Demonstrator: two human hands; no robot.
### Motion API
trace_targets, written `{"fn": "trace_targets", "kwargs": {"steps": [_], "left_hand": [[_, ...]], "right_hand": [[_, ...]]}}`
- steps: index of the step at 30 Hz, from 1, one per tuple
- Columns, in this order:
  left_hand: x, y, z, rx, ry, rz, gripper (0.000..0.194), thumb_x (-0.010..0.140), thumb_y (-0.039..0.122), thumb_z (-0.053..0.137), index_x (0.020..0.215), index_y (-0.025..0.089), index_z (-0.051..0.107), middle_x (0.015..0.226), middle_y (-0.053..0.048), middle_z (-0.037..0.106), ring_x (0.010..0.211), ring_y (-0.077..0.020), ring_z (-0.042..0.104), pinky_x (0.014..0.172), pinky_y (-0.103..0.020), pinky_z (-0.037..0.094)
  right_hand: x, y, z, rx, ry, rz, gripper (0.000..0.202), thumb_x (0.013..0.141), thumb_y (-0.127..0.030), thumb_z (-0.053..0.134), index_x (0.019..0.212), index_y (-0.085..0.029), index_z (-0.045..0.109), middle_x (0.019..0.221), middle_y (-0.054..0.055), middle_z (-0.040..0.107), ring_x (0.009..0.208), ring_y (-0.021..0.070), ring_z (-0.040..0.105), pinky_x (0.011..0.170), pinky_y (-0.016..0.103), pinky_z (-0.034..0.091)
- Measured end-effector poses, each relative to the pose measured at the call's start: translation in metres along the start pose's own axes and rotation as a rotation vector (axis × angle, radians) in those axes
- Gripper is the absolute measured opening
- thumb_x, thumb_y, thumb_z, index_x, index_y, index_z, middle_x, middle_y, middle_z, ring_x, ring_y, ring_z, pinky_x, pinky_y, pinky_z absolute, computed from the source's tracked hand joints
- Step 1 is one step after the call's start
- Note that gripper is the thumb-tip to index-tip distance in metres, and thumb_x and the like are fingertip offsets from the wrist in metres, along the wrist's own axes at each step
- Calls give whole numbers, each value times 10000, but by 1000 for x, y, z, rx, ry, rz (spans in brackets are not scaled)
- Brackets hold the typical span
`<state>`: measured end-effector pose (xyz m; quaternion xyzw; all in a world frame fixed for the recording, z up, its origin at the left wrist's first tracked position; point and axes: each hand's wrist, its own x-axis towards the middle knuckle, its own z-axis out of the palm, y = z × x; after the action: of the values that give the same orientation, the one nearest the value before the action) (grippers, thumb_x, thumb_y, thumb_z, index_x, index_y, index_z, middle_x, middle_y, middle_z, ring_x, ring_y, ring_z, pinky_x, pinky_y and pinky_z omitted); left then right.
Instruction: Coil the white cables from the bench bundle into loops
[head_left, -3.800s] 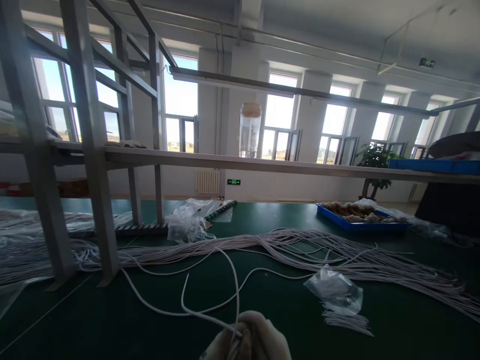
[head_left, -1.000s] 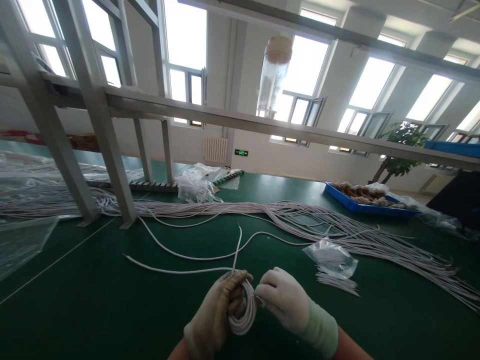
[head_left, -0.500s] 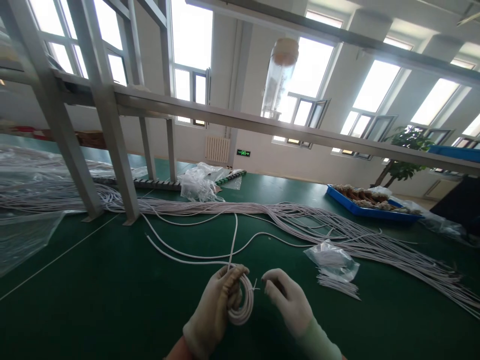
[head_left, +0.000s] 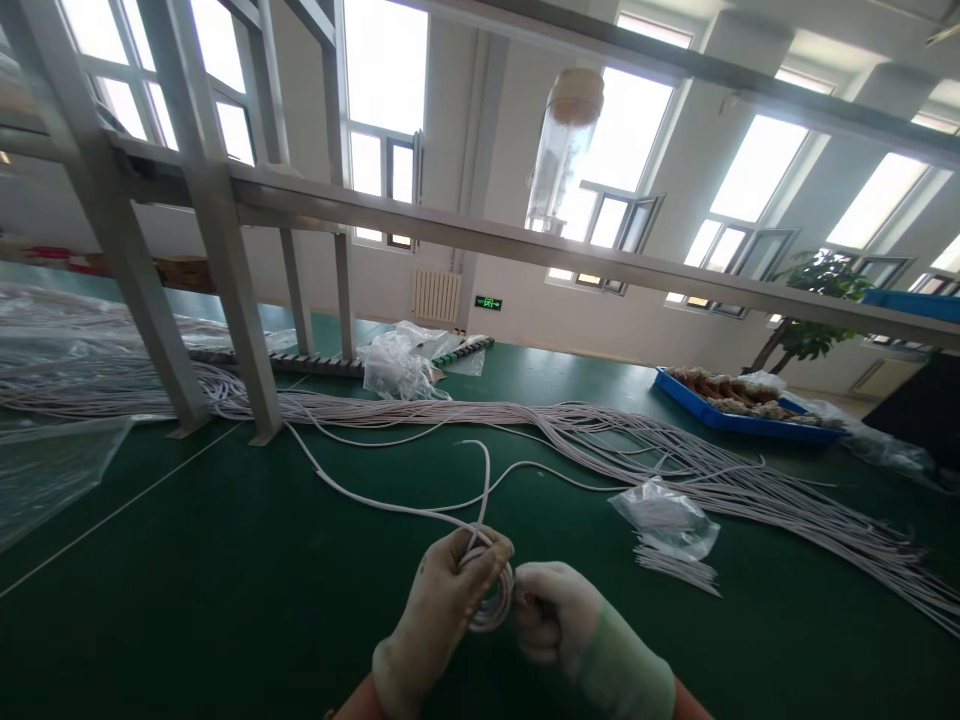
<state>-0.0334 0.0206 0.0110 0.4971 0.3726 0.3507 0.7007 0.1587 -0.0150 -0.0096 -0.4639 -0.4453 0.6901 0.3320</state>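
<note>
A small coil of white cable is gripped in my gloved left hand, thumb on top and fingers wrapped round its left side. One loose cable end rises above that hand and bends left over the table. My right hand, also gloved, is closed in a pinch at the coil's right edge, where a thin white tie goes round the cable. Its fingertips hide the tie. To the right lie a clear plastic bag and several thin white ties.
A long bundle of white cables runs across the green table. Behind it are crumpled plastic and a blue tray with brownish contents. A metal frame stands at left, its rail crossing above the table.
My right hand has moved left to the coil and closed its fingers at the tie. The coil has tilted in my left hand, and the loose cable end has swung up and right.
</note>
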Motion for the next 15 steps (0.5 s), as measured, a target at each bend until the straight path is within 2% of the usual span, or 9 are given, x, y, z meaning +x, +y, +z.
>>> {"fn": "trace_targets", "kwargs": {"steps": [2, 4, 7, 9, 10, 12, 15], "left_hand": [[-1, -1, 0, -6, 16, 5, 392, 909, 540, 625, 1056, 178, 658, 988, -75, 670, 937, -270, 667, 816, -395, 568], [-1, -6, -4, -57, 39, -9, 392, 920, 506, 581, 1135, 182, 634, 1030, -89, 685, 947, -269, 682, 844, -395, 569], [1, -16, -12, -20, 33, -1, 416, 860, 369, 646, 1229, 184, 598, 1163, -117, 692, 1076, -287, 679, 966, -400, 545], [2, -21, -16, 78, 19, 48, 494, 811, 306, 705, 1272, 183, 576, 1224, -126, 678, 1153, -305, 651, 1019, -414, 522], [2, -23, -17, 126, 16, 58, 520, 803, 301, 722, 1286, 182, 568, 1238, -130, 672, 1171, -315, 642, 1033, -427, 515], [2, -25, -18, 184, 7, 59, 551, 816, 331, 732, 1313, 177, 549, 1257, -141, 662, 1190, -326, 632, 1060, -452, 501], [4, -28, -17, 127, -32, 29, 591, 828, 370, 727, 1338, 162, 511, 1262, -161, 654, 1180, -328, 643, 1061, -471, 511]], "right_hand": [[0, 1, -1, 112, -30, 24, 327, 934, -480, 514, 743, -233, 420, 620, -70, 327, 482, 104, 265, 463, 254, 243], [-1, 5, -2, 24, 121, -46, 363, 937, -550, 526, 795, -218, 493, 635, -53, 389, 498, 115, 322, 476, 257, 291], [-4, 12, -4, -480, 491, -379, 373, 974, -558, 509, 951, -208, 636, 794, 49, 584, 660, 205, 536, 594, 340, 476], [-7, 16, -4, -766, 598, -607, 321, 1015, -482, 498, 1068, -229, 689, 959, 103, 642, 807, 258, 605, 697, 403, 539], [-8, 18, -3, -855, 614, -671, 320, 1032, -458, 481, 1100, -237, 703, 999, 117, 652, 837, 270, 619, 713, 420, 554], [-9, 18, 1, -932, 648, -705, 372, 1055, -474, 444, 1102, -237, 727, 993, 132, 662, 831, 279, 631, 694, 431, 570], [-6, 20, 11, -850, 679, -624, 501, 1047, -592, 418, 1028, -221, 753, 951, 140, 667, 820, 284, 644, 683, 430, 588]]}}
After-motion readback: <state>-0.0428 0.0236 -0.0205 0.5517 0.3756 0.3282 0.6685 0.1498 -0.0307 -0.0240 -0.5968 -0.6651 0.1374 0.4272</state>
